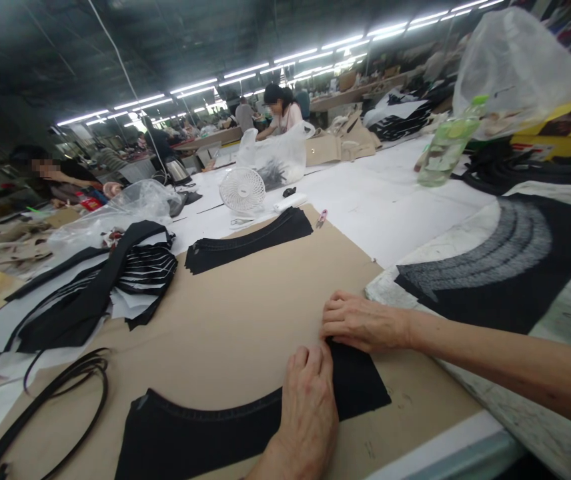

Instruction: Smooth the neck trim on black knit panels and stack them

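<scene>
A curved black fabric piece (200, 433) lies on brown paper (245, 313) near the table's front edge. My left hand (308, 410) rests flat on its right part, fingers stretched out. My right hand (360, 323) lies at the piece's upper right end, fingers together and pressing down on the edge; nothing is gripped that I can see. A second curved black piece (245, 243) lies farther back on the same paper.
A heap of black and striped fabric (100, 287) and black straps (60, 393) lie at left. A white fan (242, 190), plastic bags (270, 157) and a green bottle (445, 143) stand behind. A black-and-grey printed pad (505, 267) sits at right. Other people work at far tables.
</scene>
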Action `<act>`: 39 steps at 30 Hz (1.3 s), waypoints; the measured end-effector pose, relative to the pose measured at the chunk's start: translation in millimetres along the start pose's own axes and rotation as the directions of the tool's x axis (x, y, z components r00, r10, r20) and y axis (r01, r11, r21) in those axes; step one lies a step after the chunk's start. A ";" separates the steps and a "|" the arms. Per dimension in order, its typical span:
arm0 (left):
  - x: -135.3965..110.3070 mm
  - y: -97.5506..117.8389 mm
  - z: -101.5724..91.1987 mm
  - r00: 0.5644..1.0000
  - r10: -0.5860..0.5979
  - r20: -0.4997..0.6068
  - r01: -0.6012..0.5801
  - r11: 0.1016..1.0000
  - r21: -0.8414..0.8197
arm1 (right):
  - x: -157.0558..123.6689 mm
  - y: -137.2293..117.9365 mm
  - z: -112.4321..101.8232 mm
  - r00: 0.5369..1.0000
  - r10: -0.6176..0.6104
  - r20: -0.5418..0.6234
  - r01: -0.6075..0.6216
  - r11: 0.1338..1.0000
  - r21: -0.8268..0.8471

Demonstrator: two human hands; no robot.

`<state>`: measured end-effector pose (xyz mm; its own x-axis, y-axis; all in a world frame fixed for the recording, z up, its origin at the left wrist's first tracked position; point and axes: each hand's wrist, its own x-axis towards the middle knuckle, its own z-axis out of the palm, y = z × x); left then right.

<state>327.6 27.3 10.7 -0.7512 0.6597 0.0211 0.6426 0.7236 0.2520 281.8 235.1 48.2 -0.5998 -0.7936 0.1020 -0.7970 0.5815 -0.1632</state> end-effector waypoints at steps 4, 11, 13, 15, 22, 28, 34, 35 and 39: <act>-0.1 -0.4 -1.2 0.999 -0.018 -0.027 0.018 0.999 -0.028 | -0.6 0.8 0.7 0.999 0.029 -0.015 -0.029 1.000 0.008; -2.0 -0.2 -1.2 0.999 -0.026 -0.044 0.027 1.000 0.007 | -4.5 -2.5 1.1 0.998 0.050 -0.025 -0.050 0.999 0.019; -2.5 -0.6 -0.1 0.998 -0.021 -0.058 0.021 1.000 0.010 | -5.9 -3.4 1.7 0.998 0.053 -0.028 -0.053 0.998 0.018; -2.7 -0.8 1.3 0.997 -0.017 -0.078 0.018 1.000 0.015 | -7.1 -3.8 2.3 0.998 0.052 -0.027 -0.052 0.998 0.018; 1.5 1.0 4.2 0.993 0.005 -0.114 0.005 0.996 0.088 | -11.6 -4.9 5.0 0.999 0.038 -0.033 -0.037 0.999 0.029; 0.8 3.3 5.8 0.988 0.044 -0.150 -0.018 0.985 0.172 | -16.6 -7.0 6.4 0.998 0.030 -0.063 -0.028 0.999 0.034; -1.1 5.9 7.0 0.980 0.059 -0.192 -0.023 0.982 0.187 | -21.6 -7.9 6.1 0.995 0.067 -0.077 -0.065 0.997 0.030; -0.8 6.0 7.1 0.980 0.060 -0.191 -0.025 0.983 0.183 | -22.4 -7.9 6.0 0.993 0.083 -0.086 -0.081 0.996 0.034; 1.0 5.6 7.5 0.981 0.055 -0.188 -0.023 0.986 0.166 | -24.5 -7.5 5.7 0.985 0.139 -0.102 -0.137 0.990 0.029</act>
<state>331.5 33.6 4.8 -0.7298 0.6486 0.2159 0.6761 0.7317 0.0873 302.9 249.1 41.3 -0.7087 -0.6826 0.1781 -0.7053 0.6789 -0.2043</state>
